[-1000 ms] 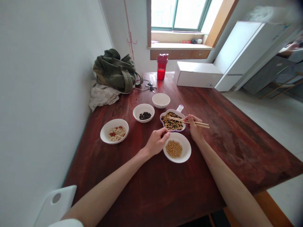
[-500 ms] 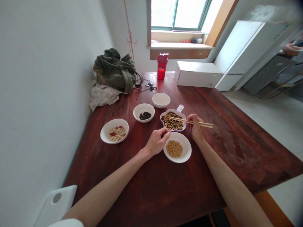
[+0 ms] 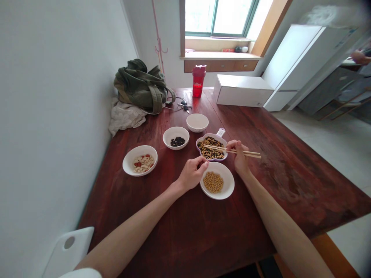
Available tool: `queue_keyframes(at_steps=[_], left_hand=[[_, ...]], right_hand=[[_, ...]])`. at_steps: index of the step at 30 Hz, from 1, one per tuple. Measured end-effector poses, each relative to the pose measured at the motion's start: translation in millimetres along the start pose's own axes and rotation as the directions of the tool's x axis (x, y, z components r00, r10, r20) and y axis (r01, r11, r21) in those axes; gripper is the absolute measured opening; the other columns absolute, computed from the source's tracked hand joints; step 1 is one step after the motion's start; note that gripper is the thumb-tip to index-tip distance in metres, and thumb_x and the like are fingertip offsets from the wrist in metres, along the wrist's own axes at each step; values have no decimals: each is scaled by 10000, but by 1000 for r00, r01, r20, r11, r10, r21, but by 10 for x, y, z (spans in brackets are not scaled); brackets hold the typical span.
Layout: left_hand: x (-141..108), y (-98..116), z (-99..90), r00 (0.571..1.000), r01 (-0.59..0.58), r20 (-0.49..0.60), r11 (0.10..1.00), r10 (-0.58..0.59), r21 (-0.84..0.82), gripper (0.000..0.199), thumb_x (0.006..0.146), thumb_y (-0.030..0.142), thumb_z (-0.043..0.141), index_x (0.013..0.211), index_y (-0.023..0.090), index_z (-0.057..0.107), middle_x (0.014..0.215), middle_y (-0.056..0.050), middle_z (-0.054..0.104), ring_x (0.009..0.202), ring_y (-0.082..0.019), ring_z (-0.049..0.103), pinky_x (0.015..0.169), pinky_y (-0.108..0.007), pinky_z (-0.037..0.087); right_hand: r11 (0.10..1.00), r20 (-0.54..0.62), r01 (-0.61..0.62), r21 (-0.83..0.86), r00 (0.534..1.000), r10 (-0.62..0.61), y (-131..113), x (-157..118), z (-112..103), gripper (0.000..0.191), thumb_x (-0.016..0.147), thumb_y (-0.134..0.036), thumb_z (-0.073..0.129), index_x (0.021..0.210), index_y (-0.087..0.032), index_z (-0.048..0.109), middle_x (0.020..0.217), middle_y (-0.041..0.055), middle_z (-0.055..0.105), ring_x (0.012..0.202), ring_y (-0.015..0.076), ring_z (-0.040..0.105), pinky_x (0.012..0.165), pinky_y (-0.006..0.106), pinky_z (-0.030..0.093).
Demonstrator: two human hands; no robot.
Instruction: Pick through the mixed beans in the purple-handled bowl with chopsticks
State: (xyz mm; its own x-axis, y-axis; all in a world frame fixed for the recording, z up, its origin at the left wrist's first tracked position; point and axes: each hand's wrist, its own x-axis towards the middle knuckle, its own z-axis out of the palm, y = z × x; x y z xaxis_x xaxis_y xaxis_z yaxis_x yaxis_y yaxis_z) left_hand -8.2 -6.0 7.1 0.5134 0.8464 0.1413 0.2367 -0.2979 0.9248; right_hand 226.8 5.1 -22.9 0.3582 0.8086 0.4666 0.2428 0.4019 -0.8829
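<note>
My right hand (image 3: 239, 153) is closed around a pair of wooden chopsticks (image 3: 251, 153). Their tips reach into a purple-rimmed, scalloped bowl (image 3: 220, 133) with a short handle, which contains mixed yellow and black beans (image 3: 209, 146). My left hand (image 3: 193, 172) is closed, its fingertips at the near rim of that bowl and beside a white bowl (image 3: 228, 189) of yellow soybeans (image 3: 213, 182). Whether those fingers pinch a rim or a bean is hidden. Farther left, one white bowl (image 3: 166, 141) contains black beans (image 3: 177, 141), and another (image 3: 126, 164) contains pale, flat pieces with a few reddish ones (image 3: 144, 163).
Behind these stands another white bowl (image 3: 197, 122). Toward the back of the wooden table (image 3: 179, 247) are keys (image 3: 184, 105), a green bag (image 3: 142, 87) on a pale cloth (image 3: 126, 116), a red bottle (image 3: 198, 82) and a white box (image 3: 243, 90). A wall (image 3: 58, 116) borders the left.
The chopstick tips have shifted slightly left within the scalloped bowl, and my right fingers have moved a little with them. My left hand and the bowls stay in place.
</note>
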Motion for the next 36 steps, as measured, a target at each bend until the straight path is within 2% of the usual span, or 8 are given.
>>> queue_keyframes(at_steps=[5,9,19,25,29,32,34,36], left_hand=[[-3,4,-4,1000,5,4,1000,-5,-2,324,999,374,511,900,140,713,775,-23,680,675,-142,556,646,-248,401],[-4,13,-4,1000,6,1,1000,-6,-4,322,996,371,512,894,141,713,776,-24,681,677,-142,555,651,-249,405],[-2,22,-5,1000,9,-5,1000,-9,-2,320,993,370,514,901,139,717,782,-30,689,674,-143,561,640,-247,406],[-9,20,-5,1000,0,-4,1000,0,1,317,998,361,507,903,140,712,791,-31,696,687,-146,573,656,-251,414],[-12,22,-4,1000,-12,-9,1000,12,-4,316,1001,355,502,901,138,711,795,-33,696,697,-148,579,662,-254,415],[-16,26,-5,1000,-12,-21,1000,12,-4,310,998,349,506,888,141,709,795,-33,700,696,-147,581,659,-255,414],[-18,27,-7,999,-5,-33,1000,4,-3,303,995,346,510,885,143,708,797,-32,704,691,-146,581,656,-254,413],[-20,26,-8,999,9,-48,1000,-9,-5,297,991,347,515,890,145,708,797,-31,707,683,-145,579,652,-254,411]], right_hand=[[999,74,32,25,997,-34,-38,-5,9,573,1025,-590,427,636,-224,635,717,29,619,722,187,573,761,350,456],[1000,106,23,-1,994,-23,-61,-20,10,539,1022,-575,448,651,-225,625,713,27,607,726,194,559,756,351,448],[996,118,6,-94,993,5,-119,-37,33,514,1024,-547,472,653,-217,607,699,17,587,678,176,535,699,338,424],[997,58,-34,-65,998,38,-89,-35,31,526,1017,-564,476,649,-219,627,684,19,614,678,179,554,714,338,442],[995,-32,-81,53,996,83,-53,10,24,526,979,-598,533,624,-225,643,653,18,610,656,177,545,711,338,450],[939,-55,-146,310,984,171,-95,89,-15,496,940,-584,606,589,-234,618,617,12,566,641,174,527,695,338,448],[852,38,-224,473,972,234,-159,143,-67,499,926,-559,632,550,-238,568,537,-2,466,607,175,492,666,340,439],[778,170,-314,544,949,264,-237,179,-126,528,919,-548,637,511,-239,508,484,-14,364,559,174,437,621,348,425]])
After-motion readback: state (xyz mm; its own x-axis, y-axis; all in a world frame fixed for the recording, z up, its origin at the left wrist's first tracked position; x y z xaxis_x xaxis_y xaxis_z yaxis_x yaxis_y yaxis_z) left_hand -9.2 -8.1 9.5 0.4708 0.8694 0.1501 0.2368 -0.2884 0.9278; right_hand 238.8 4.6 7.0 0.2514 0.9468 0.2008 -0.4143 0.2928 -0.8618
